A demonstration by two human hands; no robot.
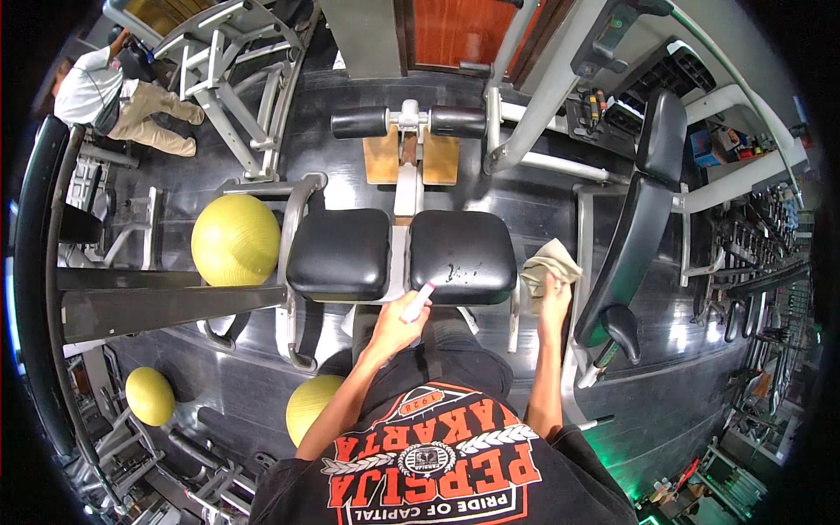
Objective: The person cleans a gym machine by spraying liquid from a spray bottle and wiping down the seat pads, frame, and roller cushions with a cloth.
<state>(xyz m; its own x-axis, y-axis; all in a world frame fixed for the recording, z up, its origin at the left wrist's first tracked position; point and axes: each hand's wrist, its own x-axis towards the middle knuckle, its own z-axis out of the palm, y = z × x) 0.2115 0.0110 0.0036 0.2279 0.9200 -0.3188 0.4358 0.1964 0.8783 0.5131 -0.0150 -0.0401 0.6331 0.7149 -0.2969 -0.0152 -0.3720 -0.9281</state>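
My left hand is closed around a small white tube or bottle with a pink tip, just over the near edge of a gym machine's padded seat. My right hand grips a crumpled beige cloth, held to the right of the seat. Two black cushions lie side by side: the left pad looks smooth and shiny, while the right pad bears small dark marks or wet spots near its front. A pale metal frame runs between them.
Beyond the pads stand black foam rollers and wooden footplates. A yellow exercise ball rests at left, with more behind. An upright padded bench borders the right side. Another person stands among machines at upper left.
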